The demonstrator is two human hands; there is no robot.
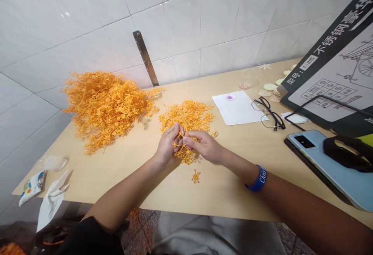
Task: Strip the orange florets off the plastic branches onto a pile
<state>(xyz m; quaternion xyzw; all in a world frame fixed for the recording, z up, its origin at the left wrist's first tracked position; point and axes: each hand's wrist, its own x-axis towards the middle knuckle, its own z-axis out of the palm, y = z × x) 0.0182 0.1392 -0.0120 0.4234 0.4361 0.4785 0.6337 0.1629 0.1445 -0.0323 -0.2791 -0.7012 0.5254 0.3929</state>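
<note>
My left hand (169, 143) and my right hand (204, 145) meet over the middle of the wooden table (163, 192). Fingers of both are closed on an orange branched sprig (186, 155), which hangs below them. Just behind them lies a loose pile of small orange pieces (189, 115). Nearer the table's front edge sits one single orange piece (196, 176). A large bushy heap of orange sprigs (107, 107) stands at the back left. The inner fingertips are partly hidden.
A white paper (237, 107), eyeglasses (269, 115), a blue phone (335, 165) and a black smartwatch (348, 153) are on the right, before a large dark box (329, 64). Tissue (52, 200) and a small packet (32, 188) lie at the left edge.
</note>
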